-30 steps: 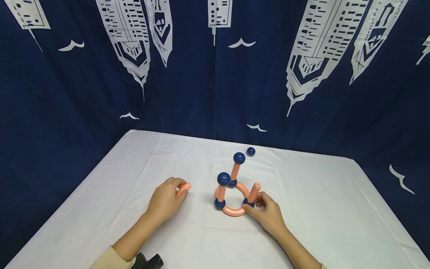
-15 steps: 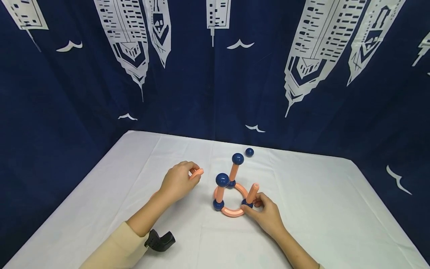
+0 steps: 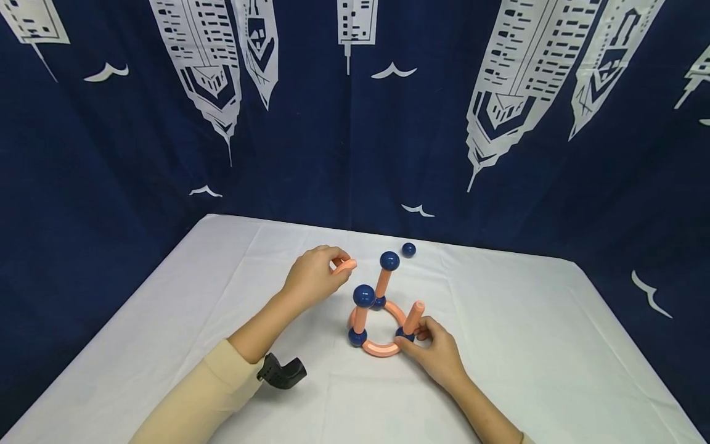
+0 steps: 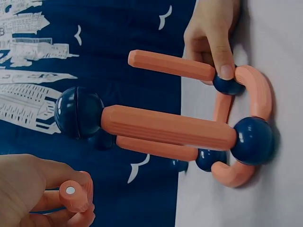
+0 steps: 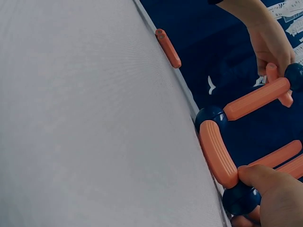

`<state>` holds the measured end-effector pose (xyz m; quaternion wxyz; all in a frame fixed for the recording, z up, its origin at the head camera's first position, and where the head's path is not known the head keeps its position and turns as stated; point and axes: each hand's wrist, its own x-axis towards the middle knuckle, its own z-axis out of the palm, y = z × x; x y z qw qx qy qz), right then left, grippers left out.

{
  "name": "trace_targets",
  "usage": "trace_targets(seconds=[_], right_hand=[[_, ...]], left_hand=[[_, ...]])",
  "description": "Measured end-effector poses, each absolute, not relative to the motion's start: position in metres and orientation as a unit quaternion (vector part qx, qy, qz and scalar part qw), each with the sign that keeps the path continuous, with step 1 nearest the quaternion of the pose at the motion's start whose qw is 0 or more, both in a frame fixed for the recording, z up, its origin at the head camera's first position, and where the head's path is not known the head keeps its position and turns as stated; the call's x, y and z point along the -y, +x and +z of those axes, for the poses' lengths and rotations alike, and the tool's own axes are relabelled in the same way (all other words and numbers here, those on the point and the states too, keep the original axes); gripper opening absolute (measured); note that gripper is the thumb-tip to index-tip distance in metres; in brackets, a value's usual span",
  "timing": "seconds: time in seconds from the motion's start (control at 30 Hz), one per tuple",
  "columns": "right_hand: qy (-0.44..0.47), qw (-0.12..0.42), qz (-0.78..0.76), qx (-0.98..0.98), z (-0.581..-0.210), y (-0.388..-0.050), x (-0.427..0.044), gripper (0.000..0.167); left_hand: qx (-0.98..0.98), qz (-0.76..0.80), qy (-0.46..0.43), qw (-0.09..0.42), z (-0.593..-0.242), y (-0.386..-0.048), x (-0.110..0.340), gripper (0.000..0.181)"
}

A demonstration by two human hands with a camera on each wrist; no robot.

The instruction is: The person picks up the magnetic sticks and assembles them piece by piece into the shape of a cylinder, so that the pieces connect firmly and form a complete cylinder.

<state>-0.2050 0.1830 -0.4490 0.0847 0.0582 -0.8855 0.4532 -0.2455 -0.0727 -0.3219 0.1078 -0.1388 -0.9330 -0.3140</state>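
My left hand (image 3: pixel 317 276) holds a short curved orange rod (image 3: pixel 346 266) in the air, left of a ball-and-rod structure. A pale round spot marks the end of this rod (image 4: pixel 71 190) in the left wrist view. The structure stands on a ring of curved orange rods (image 3: pixel 381 350) joined by blue balls. Three straight rods rise from it. Two carry a blue ball on top, the left one (image 3: pixel 363 295) and the back one (image 3: pixel 389 261); the right rod (image 3: pixel 413 316) is bare-topped and leans. With thumb and fingers my right hand (image 3: pixel 438 354) pinches the blue base ball (image 3: pixel 404 334) under that rod.
One loose blue ball (image 3: pixel 408 250) lies behind the structure near the white table's (image 3: pixel 527 320) back edge. An orange piece (image 5: pixel 168 48) rests on the table in the right wrist view. A dark blue printed curtain (image 3: pixel 310 154) hangs behind.
My left hand has risen and moved right and away from me with the curved rod, closer to the structure's tops. My right hand keeps its pinch on the base ball.
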Motion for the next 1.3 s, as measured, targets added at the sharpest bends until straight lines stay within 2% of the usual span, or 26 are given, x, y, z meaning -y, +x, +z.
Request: trace_targets(seconds=[0.27,0.63,1.13,1.3], right_hand=[[0.064,0.086,0.450,0.886,-0.449,-0.206,-0.182,0.039],[0.075,0.089,0.456,0.882,-0.450,-0.206,-0.180,0.039],[0.079,0.098,0.447,0.886,-0.450,-0.205,-0.182,0.038],[0.073,0.096,0.447,0.886,-0.449,-0.205,-0.183,0.038]], left_hand=[[0.938,-0.297,-0.166,0.073,-0.310,-0.258,0.059,0.022],[0.944,-0.255,-0.196,0.077,-0.302,-0.265,0.047,0.022],[0.943,-0.268,-0.172,0.095,-0.303,-0.262,0.036,0.022],[0.941,-0.283,-0.170,0.077,-0.303,-0.262,0.032,0.025]])
